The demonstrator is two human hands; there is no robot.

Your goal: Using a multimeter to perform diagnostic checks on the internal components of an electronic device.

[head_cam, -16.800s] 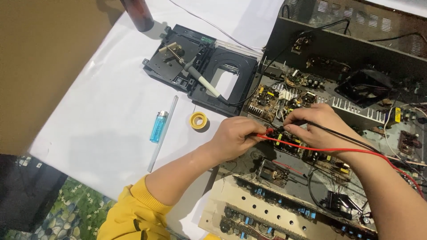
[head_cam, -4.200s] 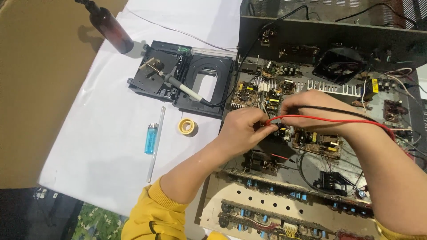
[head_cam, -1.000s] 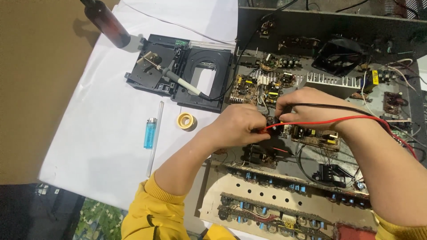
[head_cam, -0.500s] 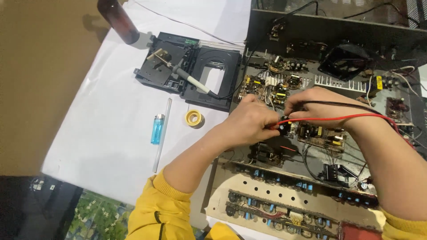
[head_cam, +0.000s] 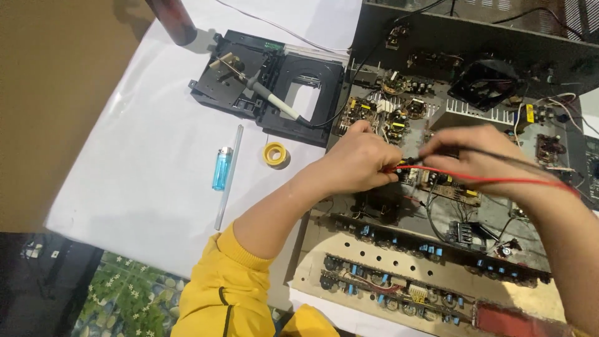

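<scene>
A red test lead [head_cam: 493, 181] and a black test lead [head_cam: 499, 156] are held over the middle of an opened amplifier chassis [head_cam: 437, 249], their tips brought down among the small components of a circuit board [head_cam: 437, 184] just left of centre in the casing. The red lead's tip is pinched by the left hand [head_cam: 359, 163], fingers curled tight together around it, knuckles up; the exact contact point on the board is hidden by the fingers. The black lead is gripped by the right hand [head_cam: 480, 153], fingers closed over it and blurred, with both wires trailed back along the right forearm. A finned heatsink [head_cam: 474, 115] and a black fan [head_cam: 483, 84] are seen just beyond the hands, and rows of blue capacitors [head_cam: 430, 249] line the near boards. To the left of the chassis, on a white sheet [head_cam: 143, 181], a black disc-drive tray [head_cam: 268, 87] is laid, with a soldering iron [head_cam: 268, 100] rested across it. A yellow roll of tape [head_cam: 274, 153] is found just below the tray, a blue lighter [head_cam: 221, 168] and a clear slim tube [head_cam: 228, 178] lie side by side further left, and a dark bottle [head_cam: 175, 22] stands at the sheet's far edge. A yellow sleeve [head_cam: 218, 293] is worn on the left arm.
</scene>
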